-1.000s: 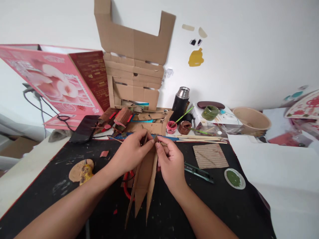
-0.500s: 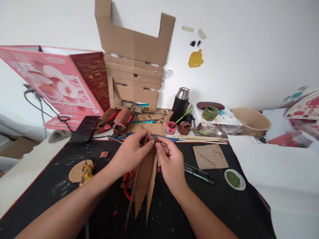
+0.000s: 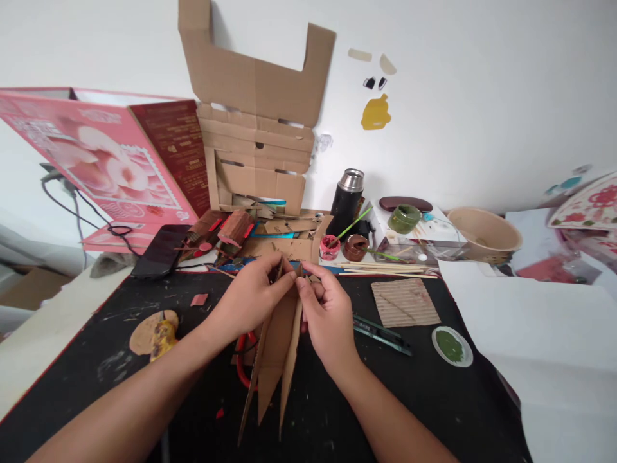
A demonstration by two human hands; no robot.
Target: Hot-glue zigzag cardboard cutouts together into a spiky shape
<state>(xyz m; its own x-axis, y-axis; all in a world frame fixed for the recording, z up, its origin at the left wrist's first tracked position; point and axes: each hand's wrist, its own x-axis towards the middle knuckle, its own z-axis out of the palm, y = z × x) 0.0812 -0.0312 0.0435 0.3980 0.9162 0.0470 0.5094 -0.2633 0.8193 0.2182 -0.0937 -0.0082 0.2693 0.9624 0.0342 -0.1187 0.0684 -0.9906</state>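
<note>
A folded piece of brown cardboard with long pointed panels hangs between my hands above the black work mat. My left hand pinches its upper left end, thumb pointing right. With thumb and fingers my right hand grips the upper right edge. Both thumb tips nearly meet at the top of the cardboard. Partly behind the panels lies a red curved handle; what it belongs to is hidden. A green utility knife rests just right of my right hand.
Corrugated cardboard and a lid of green paint lie on the right. A yellow-headed tool sits on the left. Along the back stand a black flask, a red paint jar, a phone and a pink box.
The whole view has shifted slightly, so things appear a little further left. Both hands keep the same hold on the cardboard.
</note>
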